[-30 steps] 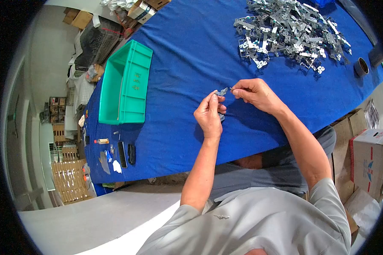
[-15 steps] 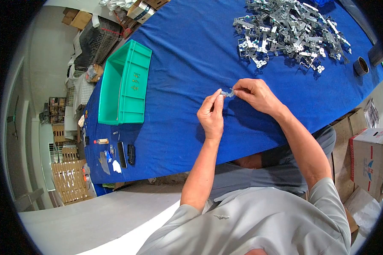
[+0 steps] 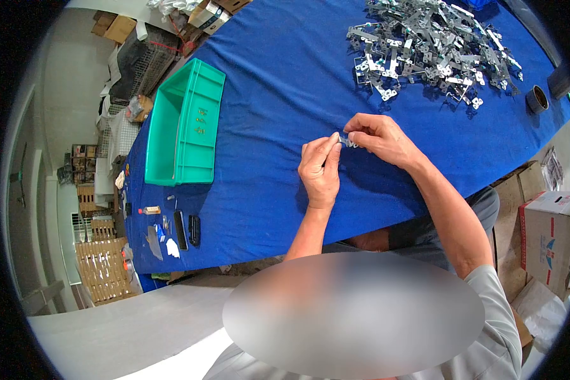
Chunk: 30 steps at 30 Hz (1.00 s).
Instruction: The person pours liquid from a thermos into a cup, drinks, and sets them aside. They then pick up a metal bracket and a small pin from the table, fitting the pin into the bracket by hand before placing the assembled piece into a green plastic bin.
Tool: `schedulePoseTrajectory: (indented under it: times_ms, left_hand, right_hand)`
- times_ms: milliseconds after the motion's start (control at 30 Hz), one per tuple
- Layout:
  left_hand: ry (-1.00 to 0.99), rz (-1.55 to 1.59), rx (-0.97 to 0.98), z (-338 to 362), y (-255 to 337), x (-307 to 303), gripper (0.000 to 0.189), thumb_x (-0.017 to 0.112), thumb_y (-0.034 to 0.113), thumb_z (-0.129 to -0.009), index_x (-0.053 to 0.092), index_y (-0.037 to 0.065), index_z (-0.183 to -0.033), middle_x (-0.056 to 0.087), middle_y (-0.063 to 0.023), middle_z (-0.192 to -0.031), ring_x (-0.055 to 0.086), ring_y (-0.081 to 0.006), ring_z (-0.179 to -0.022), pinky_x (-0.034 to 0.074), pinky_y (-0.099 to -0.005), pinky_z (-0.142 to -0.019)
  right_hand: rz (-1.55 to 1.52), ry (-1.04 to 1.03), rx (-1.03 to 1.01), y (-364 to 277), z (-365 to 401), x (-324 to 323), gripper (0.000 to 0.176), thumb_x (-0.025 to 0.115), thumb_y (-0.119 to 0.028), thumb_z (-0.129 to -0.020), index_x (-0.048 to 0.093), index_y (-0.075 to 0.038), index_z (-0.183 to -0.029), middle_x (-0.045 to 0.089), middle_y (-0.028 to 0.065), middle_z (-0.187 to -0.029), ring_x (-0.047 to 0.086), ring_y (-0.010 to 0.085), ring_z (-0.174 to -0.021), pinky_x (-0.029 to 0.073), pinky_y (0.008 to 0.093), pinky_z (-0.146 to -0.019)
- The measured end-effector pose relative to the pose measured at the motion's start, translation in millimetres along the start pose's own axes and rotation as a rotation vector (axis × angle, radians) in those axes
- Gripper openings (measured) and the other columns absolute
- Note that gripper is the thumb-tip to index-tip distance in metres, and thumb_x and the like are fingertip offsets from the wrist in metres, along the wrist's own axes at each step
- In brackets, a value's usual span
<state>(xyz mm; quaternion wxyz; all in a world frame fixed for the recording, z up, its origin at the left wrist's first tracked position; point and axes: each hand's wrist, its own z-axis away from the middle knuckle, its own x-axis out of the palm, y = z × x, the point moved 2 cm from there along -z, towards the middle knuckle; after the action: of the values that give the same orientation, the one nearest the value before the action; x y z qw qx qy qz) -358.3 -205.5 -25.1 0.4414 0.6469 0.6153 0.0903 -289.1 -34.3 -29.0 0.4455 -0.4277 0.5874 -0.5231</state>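
Between thumb and fingers, my left hand pinches one end of a small metal bracket. My right hand is closed at the bracket's other end, its fingertips partly covering it. Both hands are held close together over the blue cloth. Farther off, at the upper right, lies a heap of similar silver metal brackets, some with small green parts.
Left of my hands a green plastic crate stands on its side. Near the table's left edge lie a phone, a black folded tool and a small bottle. A dark round cup sits at the right edge.
My left hand has shifted slightly right and toward the right hand. The right-hand fingers have changed their hold, and the bracket has moved a little to the right.
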Motion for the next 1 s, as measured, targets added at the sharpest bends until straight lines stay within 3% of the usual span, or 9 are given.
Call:
schedulePoseTrajectory:
  times_ms: [100, 200, 300, 400, 633, 733, 833, 933, 1000]
  left_hand:
    - [-0.043, -0.017, 0.022, -2, 3, 0, 0.020, 0.075, 0.002, -0.088, 0.077, 0.003, -0.109, 0.073, -0.0104, -0.094, 0.066, -0.0225, -0.085, 0.053, -0.0334, -0.079]
    - [-0.062, 0.080, -0.080, 1, 0, 3, 0.019, 0.074, 0.001, -0.089, 0.077, 0.002, -0.108, 0.073, -0.0102, -0.090, 0.066, -0.0192, -0.080, 0.053, -0.0321, -0.075]
    - [-0.041, 0.090, -0.243, 5, -8, 2, 0.016, 0.069, 0.004, -0.095, 0.075, 0.000, -0.109, 0.073, -0.0094, -0.086, 0.065, -0.0133, -0.070, 0.054, -0.0289, -0.065]
    - [0.133, 0.524, -0.605, 7, -15, -2, 0.017, 0.063, 0.010, -0.101, 0.072, -0.002, -0.110, 0.072, -0.0088, -0.086, 0.061, -0.0086, -0.061, 0.053, -0.0259, -0.054]
    - [0.136, 0.559, -0.616, 6, -15, -2, 0.020, 0.060, 0.012, -0.103, 0.070, -0.003, -0.111, 0.071, -0.0095, -0.086, 0.060, -0.0082, -0.058, 0.053, -0.0249, -0.050]
    - [0.115, 0.551, -0.615, 6, -14, -2, 0.020, 0.061, 0.011, -0.103, 0.070, -0.003, -0.112, 0.071, -0.0093, -0.086, 0.061, -0.0082, -0.059, 0.053, -0.0247, -0.051]
    - [0.093, 0.546, -0.609, 6, -12, -1, 0.020, 0.062, 0.011, -0.102, 0.071, -0.003, -0.114, 0.071, -0.0088, -0.085, 0.060, -0.0075, -0.060, 0.053, -0.0241, -0.052]
    - [0.070, 0.483, -0.568, 6, -11, -1, 0.020, 0.064, 0.010, -0.101, 0.073, -0.001, -0.114, 0.072, -0.0073, -0.086, 0.059, -0.0064, -0.062, 0.051, -0.0230, -0.055]
    - [0.046, 0.370, -0.522, 6, -11, -3, 0.019, 0.067, 0.009, -0.099, 0.074, 0.000, -0.114, 0.072, -0.0065, -0.089, 0.059, -0.0067, -0.066, 0.050, -0.0231, -0.060]
  right_hand:
    - [0.021, 0.001, -0.040, 2, -1, 0, 0.017, 0.063, -0.014, -0.097, 0.067, 0.001, -0.104, 0.065, 0.0045, -0.085, 0.056, 0.0089, -0.076, 0.048, 0.0303, -0.068]
    - [0.113, 0.149, -0.249, -4, -1, 1, 0.016, 0.063, -0.016, -0.099, 0.066, 0.000, -0.100, 0.064, 0.0022, -0.085, 0.054, 0.0078, -0.076, 0.046, 0.0296, -0.068]
    - [-0.055, 0.175, -0.124, 0, -2, -1, 0.017, 0.062, -0.018, -0.101, 0.066, -0.001, -0.100, 0.063, 0.0005, -0.084, 0.053, 0.0075, -0.075, 0.046, 0.0288, -0.067]
    - [-0.090, 0.068, -0.050, 2, -1, -2, 0.018, 0.060, -0.017, -0.103, 0.065, 0.000, -0.103, 0.062, -0.0013, -0.084, 0.053, 0.0060, -0.078, 0.045, 0.0257, -0.069]
    - [0.084, -0.032, -0.094, -3, 2, 5, 0.020, 0.061, -0.016, -0.102, 0.067, 0.003, -0.102, 0.065, 0.0023, -0.079, 0.056, 0.0066, -0.073, 0.047, 0.0263, -0.065]
    - [0.098, -0.010, -0.089, -2, 1, 5, 0.022, 0.063, -0.018, -0.097, 0.069, 0.003, -0.100, 0.069, 0.0109, -0.077, 0.064, 0.0156, -0.071, 0.050, 0.0351, -0.065]
    - [0.101, 0.003, -0.121, -1, 1, 6, 0.022, 0.063, -0.018, -0.097, 0.069, 0.003, -0.100, 0.068, 0.0111, -0.075, 0.064, 0.0167, -0.069, 0.050, 0.0358, -0.064]
    - [0.155, 0.007, -0.112, -2, 2, 4, 0.016, 0.063, -0.013, -0.099, 0.066, 0.003, -0.101, 0.065, 0.0048, -0.076, 0.057, 0.0091, -0.070, 0.047, 0.0297, -0.063]
    - [0.258, 0.048, -0.159, -8, 3, 2, 0.015, 0.064, -0.012, -0.098, 0.065, 0.002, -0.100, 0.063, 0.0053, -0.074, 0.056, 0.0102, -0.068, 0.047, 0.0305, -0.063]
